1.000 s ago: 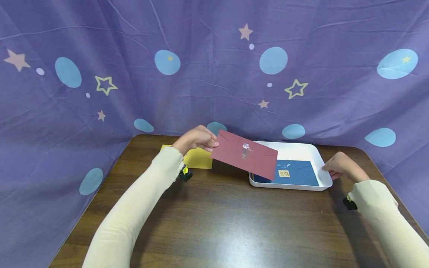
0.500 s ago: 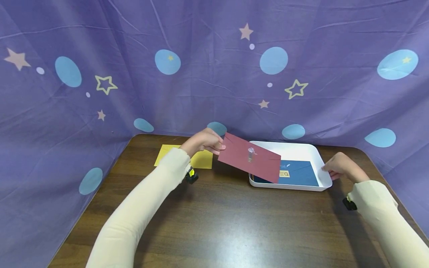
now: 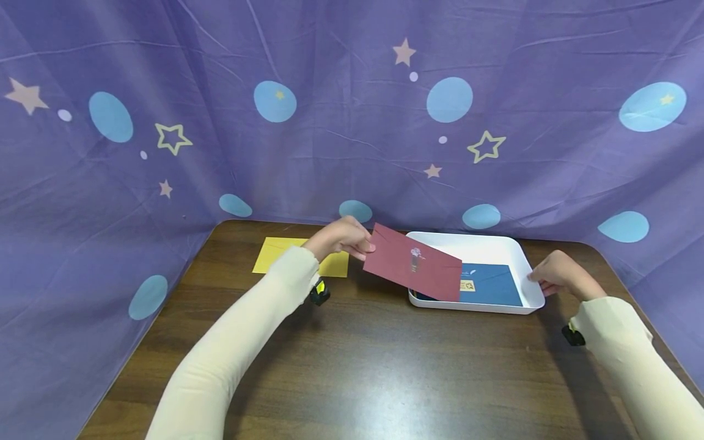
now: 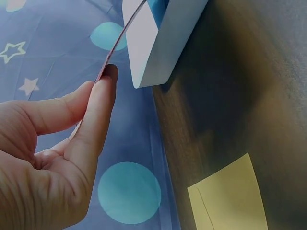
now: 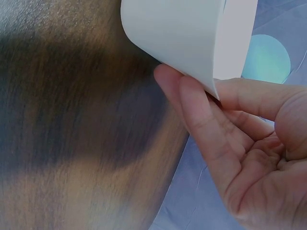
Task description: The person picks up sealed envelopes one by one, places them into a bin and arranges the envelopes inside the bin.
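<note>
Between thumb and fingers my left hand [image 3: 348,236] pinches the left edge of a dark red envelope [image 3: 412,263] with a small floral print. The envelope tilts down to the right, its lower right part over a white tray [image 3: 484,245]. In the left wrist view the red envelope [image 4: 115,48] appears edge-on in the pinch. Inside the tray lies a blue envelope [image 3: 492,284] with a gold label, partly hidden by the red one. My right hand [image 3: 558,273] grips the tray's right wall; in the right wrist view the thumb is inside the tray wall [image 5: 177,38] and fingers are outside.
A yellow envelope [image 3: 286,247] lies on the brown wooden table [image 3: 352,366] at the back left, partly behind the left wrist. A purple curtain [image 3: 352,153] with stars and blue dots hangs along the table's back edge.
My left hand has moved right and slightly down with the red envelope, which covers more of the tray's left part. More of the yellow envelope shows. My right hand and the tray have stayed put.
</note>
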A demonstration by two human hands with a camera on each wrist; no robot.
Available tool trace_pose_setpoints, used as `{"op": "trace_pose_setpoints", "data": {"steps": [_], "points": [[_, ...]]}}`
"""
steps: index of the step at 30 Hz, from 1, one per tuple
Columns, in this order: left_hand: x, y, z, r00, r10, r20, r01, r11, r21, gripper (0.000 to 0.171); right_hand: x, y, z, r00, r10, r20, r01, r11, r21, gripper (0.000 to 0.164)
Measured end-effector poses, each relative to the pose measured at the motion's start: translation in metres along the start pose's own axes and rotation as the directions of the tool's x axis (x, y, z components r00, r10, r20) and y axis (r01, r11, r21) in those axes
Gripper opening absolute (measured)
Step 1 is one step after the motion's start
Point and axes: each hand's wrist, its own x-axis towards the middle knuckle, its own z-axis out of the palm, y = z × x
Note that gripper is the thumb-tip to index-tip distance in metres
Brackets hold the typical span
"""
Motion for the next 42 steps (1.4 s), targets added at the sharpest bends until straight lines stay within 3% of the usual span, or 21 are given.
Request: {"op": "trace_pose_setpoints", "data": {"steps": [7,12,17,22,26,32,36,39,42], "points": [[0.0,-0.004,0.001,1.0,-0.002,0.008,0.001,1.0,0.01,0.027,0.001,0.0,0.0,1.0,0.022,-0.009,-0.022,1.0,-0.006,0.027],[-0.002,-0.005,-0.001,0.999,-0.025,0.038,0.023,0.999,0.044,0.006,0.002,-0.001,-0.001,1.0,0.028,-0.014,-0.028,0.999,-0.021,0.027],[-0.003,-0.006,-0.003,0.995,-0.063,0.072,0.057,0.995,0.084,0.002,0.001,-0.001,0.0,1.0,0.004,-0.005,-0.004,1.0,-0.007,0.026],[-0.001,-0.007,-0.001,0.997,-0.054,0.06,0.049,0.996,0.074,0.031,0.001,0.0,0.001,1.0,0.002,0.004,-0.002,1.0,0.013,0.025],[0.003,-0.008,0.004,0.999,-0.028,0.038,0.025,0.998,0.057,0.043,0.002,0.001,0.0,1.0,-0.003,0.007,0.003,1.0,0.018,0.026],[0.008,-0.007,0.016,1.0,0.005,0.017,-0.006,0.999,0.054,0.038,0.005,0.004,0.001,1.0,-0.007,0.003,0.007,1.0,0.009,0.027],[0.011,-0.005,0.024,1.0,0.015,0.016,-0.016,0.999,0.051,0.005,0.005,0.003,0.001,1.0,0.006,0.0,-0.006,1.0,0.013,0.024],[0.012,-0.004,0.03,1.0,0.018,0.023,-0.018,0.999,0.034,0.025,0.003,0.002,0.001,1.0,0.007,-0.001,-0.007,1.0,0.012,0.022],[0.013,-0.002,0.036,0.999,0.024,0.021,-0.025,1.0,0.016,0.03,0.002,0.001,0.001,1.0,0.004,-0.005,-0.004,1.0,0.005,0.022]]}}
